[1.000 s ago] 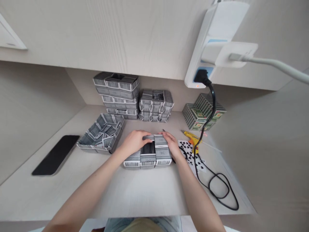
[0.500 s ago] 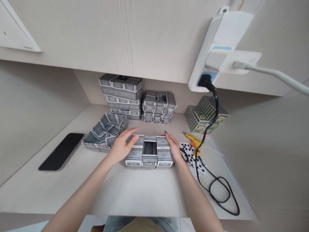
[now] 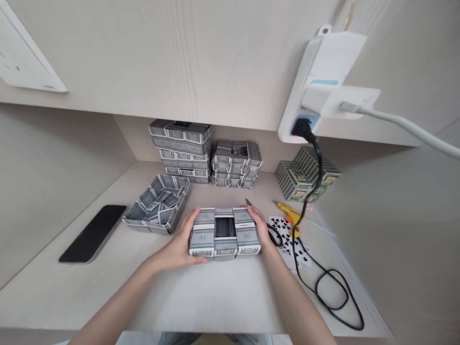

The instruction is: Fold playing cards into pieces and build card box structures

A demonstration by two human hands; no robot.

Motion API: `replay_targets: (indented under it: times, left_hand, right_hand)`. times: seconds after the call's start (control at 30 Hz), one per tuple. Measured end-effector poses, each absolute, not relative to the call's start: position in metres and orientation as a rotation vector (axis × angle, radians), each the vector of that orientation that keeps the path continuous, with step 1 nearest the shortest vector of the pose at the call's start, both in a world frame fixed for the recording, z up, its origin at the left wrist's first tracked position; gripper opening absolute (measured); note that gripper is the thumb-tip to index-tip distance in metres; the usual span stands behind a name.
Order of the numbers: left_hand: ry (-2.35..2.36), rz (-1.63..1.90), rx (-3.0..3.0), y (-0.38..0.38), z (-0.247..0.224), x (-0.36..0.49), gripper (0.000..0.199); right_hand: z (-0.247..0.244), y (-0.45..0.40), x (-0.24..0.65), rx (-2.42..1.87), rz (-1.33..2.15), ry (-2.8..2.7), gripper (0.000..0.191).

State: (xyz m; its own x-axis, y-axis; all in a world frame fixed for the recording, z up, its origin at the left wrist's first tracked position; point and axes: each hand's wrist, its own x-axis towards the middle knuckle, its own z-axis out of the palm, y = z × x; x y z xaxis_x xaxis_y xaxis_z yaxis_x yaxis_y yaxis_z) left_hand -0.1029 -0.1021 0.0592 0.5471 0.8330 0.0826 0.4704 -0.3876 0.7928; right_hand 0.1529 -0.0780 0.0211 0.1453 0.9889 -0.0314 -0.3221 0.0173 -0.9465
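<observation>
A box made of grey patterned playing cards (image 3: 226, 245), with a square opening in its top, sits on the desk in front of me. My left hand (image 3: 181, 244) grips its left end, the thumb along the front lower edge and the fingers round the back corner. At the right end, my right hand (image 3: 261, 227) is closed round the side, its fingers partly hidden behind the box. Behind that hand lie scissors (image 3: 275, 234); a pointed blade tip and a black handle show, the rest covered.
An open card tray (image 3: 172, 225) with loose folded cards is left of the box, beside a black phone (image 3: 92, 234). Card boxes (image 3: 183, 143) stand stacked behind. On the right are a yellow glue gun (image 3: 290, 211), its black cord, club cards (image 3: 282, 230) and green card packs (image 3: 293, 179).
My left hand has come down from above the box's left corner and closed on its left end. My right hand stays on the right end. The whole view has shifted slightly.
</observation>
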Motion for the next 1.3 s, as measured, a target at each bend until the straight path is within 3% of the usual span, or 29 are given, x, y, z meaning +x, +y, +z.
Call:
replay_targets:
  times: [0.23, 0.47, 0.9, 1.13, 1.3]
  left_hand:
    - [1.094, 0.794, 2.057, -0.095, 0.064, -0.092, 0.098]
    - [1.187, 0.987, 1.892, -0.082, 0.07, -0.083, 0.105]
    - [0.813, 1.2, 1.843, -0.02, 0.122, -0.047, 0.104]
    - [0.862, 1.498, 1.998, 0.049, 0.126, -0.021, 0.086]
    - [1.14, 1.756, 2.003, 0.064, 0.125, -0.002, 0.067]
  right_hand:
    - [0.019, -0.074, 0.158, -0.919, 1.139, -0.776, 0.029]
    - [0.036, -0.091, 0.158, -0.798, 1.099, -0.886, 0.047]
    - [0.103, -0.062, 0.172, -0.866, 0.503, -1.316, 0.076]
    - [0.125, 0.004, 0.197, -0.944, 0.265, -1.411, 0.076]
    - [0.122, 0.042, 0.202, -1.144, 0.182, -1.378, 0.057]
